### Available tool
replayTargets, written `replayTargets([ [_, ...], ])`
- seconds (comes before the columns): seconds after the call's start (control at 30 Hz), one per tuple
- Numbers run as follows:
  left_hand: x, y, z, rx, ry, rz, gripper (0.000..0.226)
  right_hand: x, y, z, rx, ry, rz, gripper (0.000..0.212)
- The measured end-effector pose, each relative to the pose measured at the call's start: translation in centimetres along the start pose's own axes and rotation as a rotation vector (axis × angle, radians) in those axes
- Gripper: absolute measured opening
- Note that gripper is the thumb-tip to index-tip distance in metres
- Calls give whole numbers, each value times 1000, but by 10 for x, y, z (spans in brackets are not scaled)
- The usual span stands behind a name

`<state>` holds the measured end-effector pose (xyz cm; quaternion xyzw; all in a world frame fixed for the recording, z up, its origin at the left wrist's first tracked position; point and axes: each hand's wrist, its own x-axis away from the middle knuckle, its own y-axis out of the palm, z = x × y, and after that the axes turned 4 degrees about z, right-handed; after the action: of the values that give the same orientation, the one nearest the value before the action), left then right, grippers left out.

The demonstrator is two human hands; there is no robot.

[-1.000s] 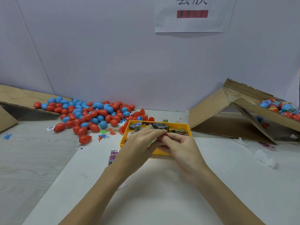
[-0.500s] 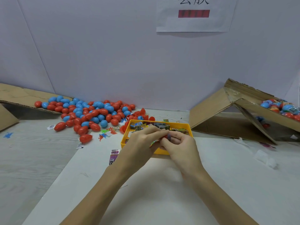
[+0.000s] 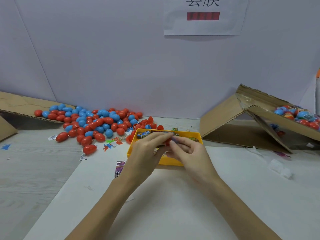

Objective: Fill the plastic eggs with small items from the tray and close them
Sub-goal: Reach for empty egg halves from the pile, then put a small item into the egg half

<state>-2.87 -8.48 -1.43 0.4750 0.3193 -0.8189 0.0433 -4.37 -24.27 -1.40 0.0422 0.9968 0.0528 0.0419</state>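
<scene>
Both hands meet over the yellow tray (image 3: 168,161), which holds several small printed boxes and packets. My left hand (image 3: 147,149) grips a red egg half (image 3: 167,142), mostly hidden by its fingers. My right hand (image 3: 187,150) pinches a small bluish item (image 3: 174,139) against that egg half. A pile of red and blue eggs (image 3: 93,122) lies on the table to the left, behind the tray.
A tipped cardboard box (image 3: 251,122) at the right holds filled eggs (image 3: 297,116). Another cardboard flap (image 3: 19,104) lies at far left. Small toy figures (image 3: 112,144), a purple packet (image 3: 119,168) and clear wrappers (image 3: 278,168) lie loose on the table.
The hands have stayed together over the tray. My right fingers have shifted a little, and the bluish item now shows at the red egg half.
</scene>
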Motion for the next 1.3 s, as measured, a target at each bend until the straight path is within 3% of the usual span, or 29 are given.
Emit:
replayTargets([
  [0.13,1,-3,-3,191,-254,10,41,-2,-9,-3,-33,-20,-7,24],
  [0.27,1,-2,1,192,-220,10,40,0,-10,-1,-13,-66,28,22],
  [0.4,0,-3,3,147,-151,9,38,-1,-7,-6,-157,52,-19,23],
  [0.5,0,-1,3,152,-148,-25,41,-1,-7,-4,-36,-4,-22,23],
  [0.6,0,1,6,233,-268,-42,42,-2,-9,-2,-11,-71,8,24],
  [0.73,-1,1,3,315,-499,18,16,-2,-11,-4,33,-142,-13,29],
  [0.83,-2,0,3,474,-599,17,15,-1,-10,-3,42,-188,-53,31],
  [1.1,1,1,-2,545,-627,18,17,-3,-11,-3,175,-145,-22,28],
  [1.23,2,3,-2,469,-624,44,20,-7,-14,-2,186,-92,20,22],
  [1.3,2,2,-5,376,-621,73,22,-16,-21,-11,77,-35,41,24],
])
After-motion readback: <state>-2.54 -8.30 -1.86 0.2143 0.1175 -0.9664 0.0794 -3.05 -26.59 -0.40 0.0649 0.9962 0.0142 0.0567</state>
